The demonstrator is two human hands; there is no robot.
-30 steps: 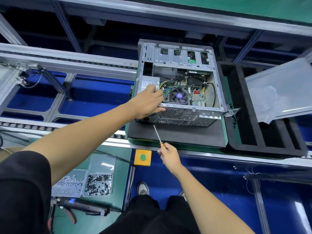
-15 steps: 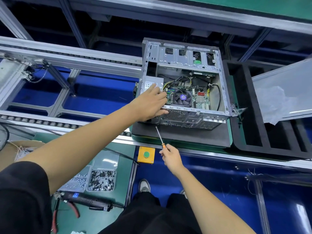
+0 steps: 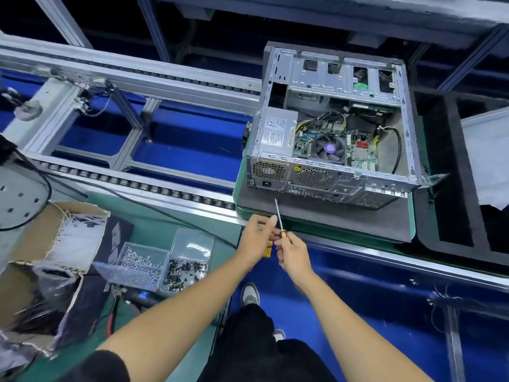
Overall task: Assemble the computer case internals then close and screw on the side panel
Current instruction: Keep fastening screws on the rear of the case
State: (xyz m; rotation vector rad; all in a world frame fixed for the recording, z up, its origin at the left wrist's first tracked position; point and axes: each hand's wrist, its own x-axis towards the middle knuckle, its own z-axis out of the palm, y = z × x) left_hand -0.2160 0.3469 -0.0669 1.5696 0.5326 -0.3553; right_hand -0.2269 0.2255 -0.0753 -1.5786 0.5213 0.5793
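The open computer case (image 3: 278, 78) lies on a grey foam pad (image 3: 330, 219) on the conveyor. Its side is off, showing the power supply (image 3: 278, 133) and the motherboard with its fan (image 3: 329, 147). In front of the pad, my right hand (image 3: 293, 253) grips the orange handle of a thin screwdriver (image 3: 278, 213) whose tip points up at the case's rear face. My left hand (image 3: 256, 239) is beside it, fingertips pinching the shaft just above the handle.
Two clear trays of screws (image 3: 143, 263) sit on the green bench at lower left, with an electric screwdriver (image 3: 137, 296), red-handled pliers (image 3: 113, 312) and a cardboard box (image 3: 55, 244). A black foam tray (image 3: 454, 188) and a grey panel (image 3: 487, 155) lie right of the case.
My left hand has come off the case's power supply corner and dropped down to the screwdriver. My right hand has stayed put with the tool.
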